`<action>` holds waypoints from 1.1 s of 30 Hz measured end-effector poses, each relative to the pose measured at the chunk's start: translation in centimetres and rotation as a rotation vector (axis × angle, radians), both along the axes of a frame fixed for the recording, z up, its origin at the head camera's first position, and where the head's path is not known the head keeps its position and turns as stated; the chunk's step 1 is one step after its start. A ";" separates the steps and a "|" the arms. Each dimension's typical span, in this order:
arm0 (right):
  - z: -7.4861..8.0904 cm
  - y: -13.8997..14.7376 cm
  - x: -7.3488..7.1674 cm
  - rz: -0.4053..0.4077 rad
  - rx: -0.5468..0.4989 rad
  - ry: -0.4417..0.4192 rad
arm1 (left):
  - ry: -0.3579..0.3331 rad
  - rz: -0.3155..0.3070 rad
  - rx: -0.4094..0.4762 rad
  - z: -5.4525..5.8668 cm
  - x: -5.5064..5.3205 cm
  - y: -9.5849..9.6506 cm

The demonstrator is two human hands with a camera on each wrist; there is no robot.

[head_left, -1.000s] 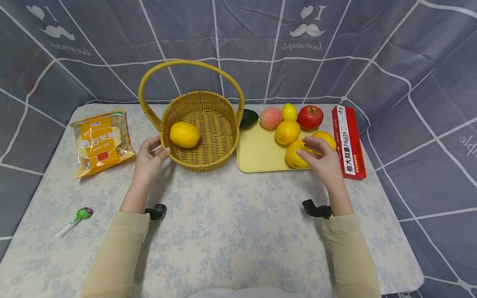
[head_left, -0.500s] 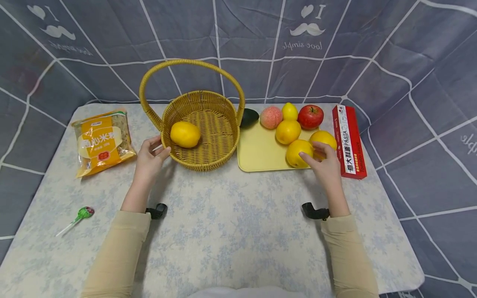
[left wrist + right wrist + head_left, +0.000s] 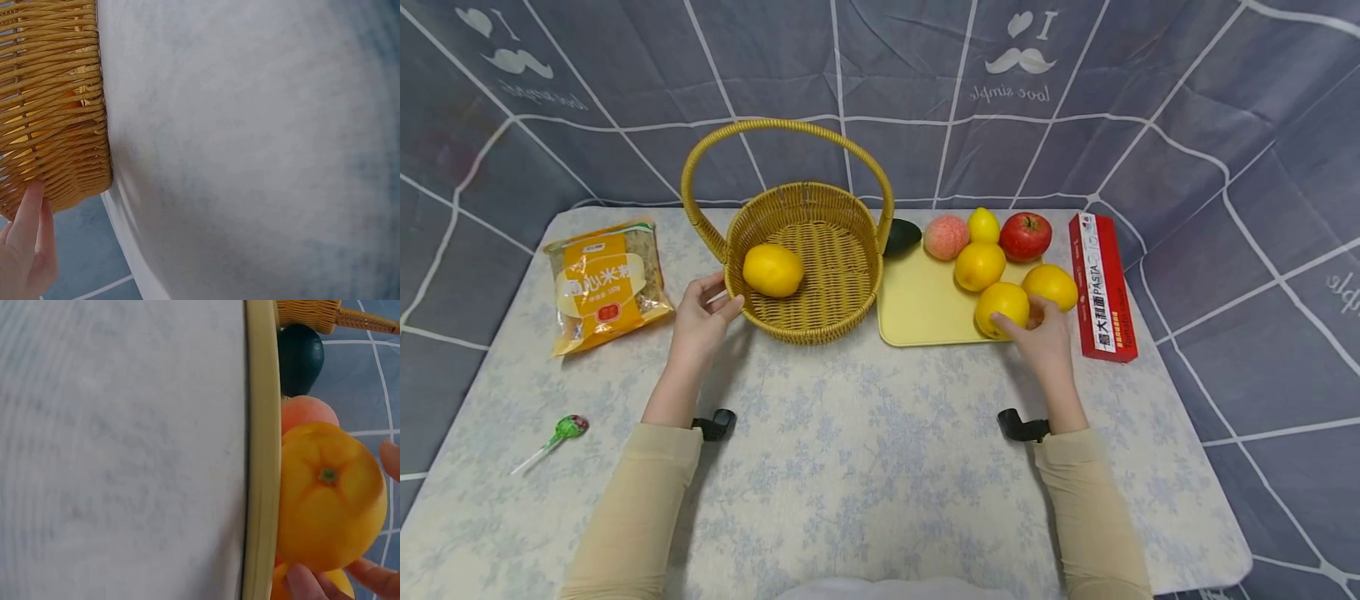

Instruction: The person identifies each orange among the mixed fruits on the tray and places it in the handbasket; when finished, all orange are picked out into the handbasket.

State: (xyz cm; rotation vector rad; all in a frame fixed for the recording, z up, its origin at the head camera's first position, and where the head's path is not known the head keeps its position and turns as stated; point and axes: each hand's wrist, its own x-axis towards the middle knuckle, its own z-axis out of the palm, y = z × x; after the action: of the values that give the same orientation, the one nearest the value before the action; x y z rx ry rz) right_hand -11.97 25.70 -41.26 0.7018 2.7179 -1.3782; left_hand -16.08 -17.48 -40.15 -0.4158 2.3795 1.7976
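Observation:
Fingertips and thumb of my left hand (image 3: 702,318) touch the outer left side of a wicker basket (image 3: 808,335) with a tall arched handle. The left wrist view shows straight fingers (image 3: 26,215) against the weave. Inside the basket lies an oval yellow fruit (image 3: 772,271). On the right, my right hand (image 3: 1042,340) grips the front orange (image 3: 1002,307) on a pale yellow tray (image 3: 917,317), thumb in front and fingers at its far right side. The right wrist view shows this orange (image 3: 331,494) stem-side on, fingers round it.
A peach (image 3: 946,237), a lemon (image 3: 982,226), a red apple (image 3: 1026,236) and more oranges (image 3: 979,266) crowd the tray. Beside the basket is an avocado (image 3: 901,238). A red pasta box (image 3: 1103,287) lies right; a food packet (image 3: 608,285) and lollipop (image 3: 561,437) lie left.
My right hand has moved down and left from above the oranges, closing round the front one. The left hand stays at the basket.

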 end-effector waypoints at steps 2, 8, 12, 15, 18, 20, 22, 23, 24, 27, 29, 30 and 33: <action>-0.1 -0.2 -0.1 0.000 -0.003 -0.025 | -0.002 0.002 -0.004 0.0 0.1 0.0; -0.4 -0.5 -0.5 -0.011 -0.006 -0.082 | -0.006 0.002 -0.003 -0.1 0.1 -0.1; -0.4 -0.8 -0.7 -0.033 0.003 -0.082 | 0.000 -0.001 0.001 -0.1 0.2 -0.2; -0.5 -1.0 -0.9 -0.053 -0.003 -0.069 | 0.003 0.000 0.001 -0.1 0.2 -0.3; -0.4 -1.2 -0.8 -0.067 -0.015 -0.064 | 0.006 0.000 -0.003 -0.2 0.1 -0.4; -0.2 -1.2 -0.7 -0.076 -0.015 -0.062 | 0.011 -0.003 -0.005 -0.2 0.0 -0.4; 0.3 -1.2 -0.5 -0.081 -0.012 -0.056 | 0.018 -0.005 -0.004 -0.2 0.0 -0.3; 0.6 -1.2 -0.4 -0.081 -0.008 -0.052 | 0.020 -0.007 -0.003 -0.2 0.0 -0.3; 0.9 -1.3 -0.3 -0.080 -0.005 -0.045 | 0.023 -0.007 -0.001 -0.1 0.0 -0.3; 2.1 -1.5 0.0 -0.058 0.002 -0.022 | 0.024 -0.008 0.001 -0.1 -0.1 -0.2; 3.0 -1.9 0.0 -0.035 -0.001 0.004 | 0.024 -0.006 0.003 -0.1 -0.1 -0.2; 3.4 -2.2 0.0 -0.021 -0.008 0.019 | 0.025 -0.004 0.004 -0.1 -0.1 -0.2; 4.5 -3.2 -0.2 0.025 -0.038 0.062 | 0.026 -0.001 0.010 -0.1 0.0 -0.2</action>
State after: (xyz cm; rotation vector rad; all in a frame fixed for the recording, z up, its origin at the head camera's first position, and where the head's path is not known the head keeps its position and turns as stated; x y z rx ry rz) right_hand -12.19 22.51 -36.73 0.6316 2.7291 -1.4655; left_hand -16.12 -17.68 -40.25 -0.3922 2.3868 1.8245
